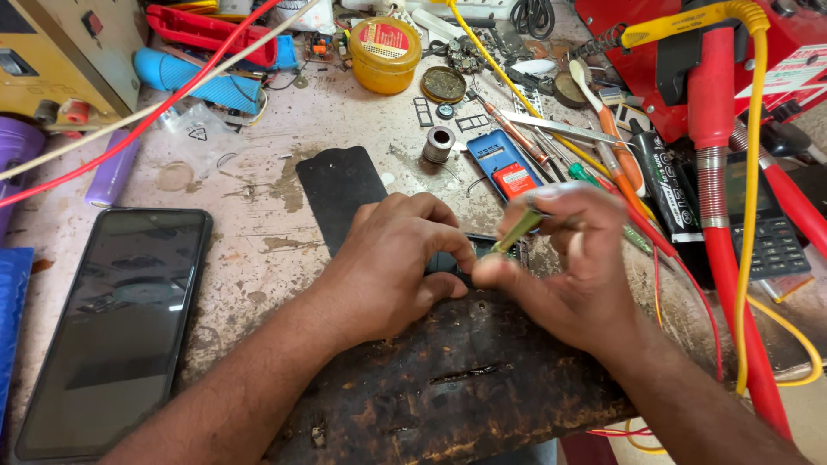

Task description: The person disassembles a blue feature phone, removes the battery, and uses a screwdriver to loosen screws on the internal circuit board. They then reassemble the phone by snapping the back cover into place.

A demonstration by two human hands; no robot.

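Work looks mid-way, hands-on: left hand (392,263) pressed down, fingers pinching a small dark part (465,258) on the charred wooden board (457,387); right hand (573,263) clenched on a green-handled tool (517,231) w/ tip at that part. Black back cover (338,194) lies apart behind, phone (116,327) lies at left, untouched; part mostly hidden, can't tell more

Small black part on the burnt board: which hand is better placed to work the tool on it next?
Right, probably. The right hand already grips the green-handled tool, tip at the small black part; the left hand is pinning that part down.
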